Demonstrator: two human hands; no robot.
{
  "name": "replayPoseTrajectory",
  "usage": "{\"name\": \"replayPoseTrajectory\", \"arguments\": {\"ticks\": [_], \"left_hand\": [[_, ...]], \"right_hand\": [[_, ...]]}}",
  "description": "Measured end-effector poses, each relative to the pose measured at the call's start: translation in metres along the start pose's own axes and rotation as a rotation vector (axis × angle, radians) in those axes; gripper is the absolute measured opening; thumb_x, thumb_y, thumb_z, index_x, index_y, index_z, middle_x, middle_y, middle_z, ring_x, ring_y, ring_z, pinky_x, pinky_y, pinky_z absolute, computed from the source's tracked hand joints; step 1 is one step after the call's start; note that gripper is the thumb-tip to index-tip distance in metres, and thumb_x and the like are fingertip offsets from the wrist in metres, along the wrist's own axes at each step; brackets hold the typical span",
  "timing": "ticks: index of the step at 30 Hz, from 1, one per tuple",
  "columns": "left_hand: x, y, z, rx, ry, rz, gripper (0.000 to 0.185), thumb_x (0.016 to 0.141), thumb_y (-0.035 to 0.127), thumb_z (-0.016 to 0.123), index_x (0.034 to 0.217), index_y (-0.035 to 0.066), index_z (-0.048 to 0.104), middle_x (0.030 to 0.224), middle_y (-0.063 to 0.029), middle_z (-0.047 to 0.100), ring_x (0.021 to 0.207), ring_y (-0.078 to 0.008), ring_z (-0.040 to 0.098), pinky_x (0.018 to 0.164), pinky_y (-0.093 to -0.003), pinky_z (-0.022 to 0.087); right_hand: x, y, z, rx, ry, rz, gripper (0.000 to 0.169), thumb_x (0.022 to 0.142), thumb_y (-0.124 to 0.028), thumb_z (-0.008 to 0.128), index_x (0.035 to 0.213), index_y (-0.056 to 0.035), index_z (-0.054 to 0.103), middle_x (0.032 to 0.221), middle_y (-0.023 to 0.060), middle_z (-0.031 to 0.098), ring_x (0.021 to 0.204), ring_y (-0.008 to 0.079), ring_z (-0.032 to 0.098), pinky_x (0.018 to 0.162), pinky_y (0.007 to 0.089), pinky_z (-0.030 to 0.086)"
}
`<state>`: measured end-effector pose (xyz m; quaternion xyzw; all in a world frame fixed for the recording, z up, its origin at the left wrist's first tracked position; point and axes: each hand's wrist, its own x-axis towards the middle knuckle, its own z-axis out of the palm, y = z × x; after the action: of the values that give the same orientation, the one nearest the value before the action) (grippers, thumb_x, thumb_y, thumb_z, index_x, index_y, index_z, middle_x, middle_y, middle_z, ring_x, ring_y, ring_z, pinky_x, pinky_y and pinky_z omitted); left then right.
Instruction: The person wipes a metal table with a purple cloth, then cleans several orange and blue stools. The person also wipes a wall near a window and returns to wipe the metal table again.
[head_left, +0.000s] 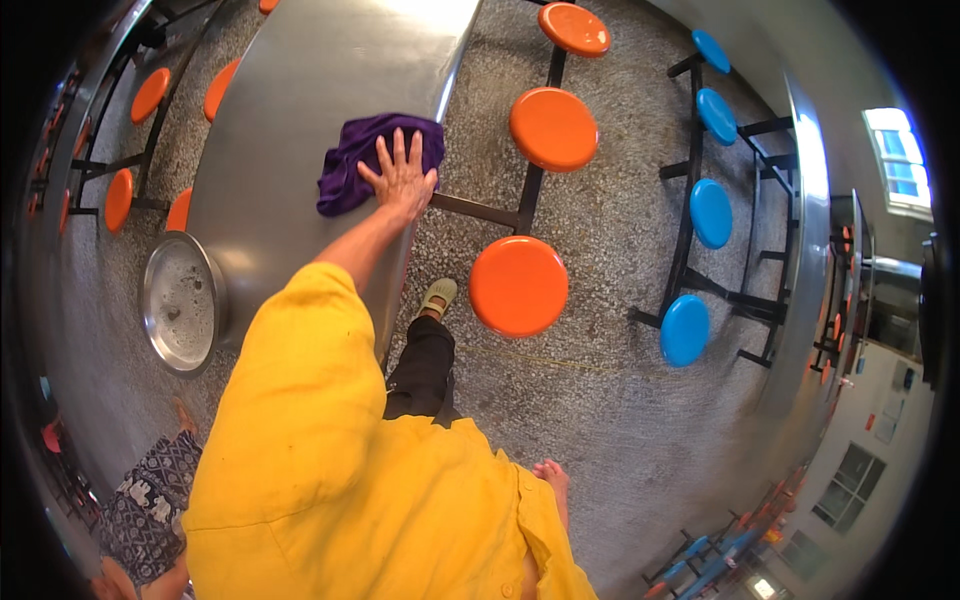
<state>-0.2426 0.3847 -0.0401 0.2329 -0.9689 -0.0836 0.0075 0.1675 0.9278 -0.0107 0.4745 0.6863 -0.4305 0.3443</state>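
Note:
My left hand (403, 176) lies flat, fingers spread, on a crumpled purple cloth (346, 169). The cloth rests on a stainless steel table (300, 97), close to its right edge. At the table's near left corner is a round metal basin (218, 289) holding liquid with froth on it. Down at my right side hangs my right hand (553, 474), partly hidden by my yellow shirt. Its fingers look bent, and I see nothing in them.
Orange round stools (518, 286) on dark metal bars line the table's right side. Farther right, blue stools (711, 214) stand beside another metal table (811, 187). A person in patterned clothing (146, 502) is at the lower left. The floor (570, 397) is speckled.

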Motion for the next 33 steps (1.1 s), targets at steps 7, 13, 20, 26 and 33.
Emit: {"name": "replayPoseTrajectory", "arguments": {"ticks": [7, 13, 20, 26, 33], "left_hand": [[0.151, 0.033, 0.001, 0.057, -0.042, -0.019, 0.077, 0.086, 0.051, 0.052, 0.149, 0.032, 0.012, 0.157, -0.0023, 0.003, 0.143, -0.0341, 0.001, 0.099, -0.0758, 0.007], [0.251, 0.05, -0.003, 0.057, -0.156, -0.057, 0.084, 0.083, 0.052, 0.057, 0.148, 0.038, 0.006, 0.157, -0.0002, 0.0, 0.144, -0.0328, -0.001, 0.1, -0.0758, 0.008], [0.232, 0.027, 0.015, 0.05, -0.038, 0.082, 0.084, 0.083, 0.049, 0.058, 0.148, 0.035, 0.008, 0.157, -0.0019, 0.002, 0.143, -0.0356, 0.002, 0.098, -0.0758, 0.011], [0.065, 0.008, -0.001, 0.098, 0.048, 0.185, 0.091, 0.077, 0.042, 0.064, 0.149, 0.031, 0.01, 0.156, -0.0039, 0.007, 0.141, -0.0364, 0.009, 0.098, -0.0739, 0.019], [-0.193, -0.024, -0.032, 0.081, -0.062, -0.018, 0.096, 0.074, 0.033, 0.07, 0.149, 0.022, 0.011, 0.156, -0.0069, 0.005, 0.141, -0.0359, 0.007, 0.102, -0.0685, 0.017]], "right_hand": [[-0.022, -0.087, -0.005, 0.081, 0.087, 0.052, 0.032, 0.094, -0.016, 0.049, 0.125, -0.0045, 0.051, 0.104, 0.0099, 0.067, 0.08, 0.0141, 0.065, 0.064, 0.0254, 0.052], [-0.051, -0.135, 0.017, 0.074, 0.082, 0.077, 0.032, 0.095, -0.015, 0.047, 0.126, -0.0052, 0.051, 0.105, 0.0082, 0.067, 0.083, 0.0133, 0.064, 0.066, 0.0242, 0.051], [-0.036, -0.096, 0.0, -0.021, -0.005, 0.1, 0.032, 0.094, -0.012, 0.048, 0.125, -0.0019, 0.051, 0.102, 0.0109, 0.067, 0.083, 0.0153, 0.064, 0.07, 0.0264, 0.052], [0.019, -0.059, -0.031, -0.025, -0.098, 0.0, 0.031, 0.094, -0.011, 0.048, 0.123, -0.0002, 0.051, 0.1, 0.0121, 0.067, 0.079, 0.0172, 0.065, 0.067, 0.0277, 0.053], [0.108, -0.076, -0.087, -0.064, -0.189, -0.216, 0.031, 0.094, -0.015, 0.048, 0.122, -0.0026, 0.052, 0.1, 0.0083, 0.067, 0.077, 0.0128, 0.065, 0.061, 0.0243, 0.05]]}}
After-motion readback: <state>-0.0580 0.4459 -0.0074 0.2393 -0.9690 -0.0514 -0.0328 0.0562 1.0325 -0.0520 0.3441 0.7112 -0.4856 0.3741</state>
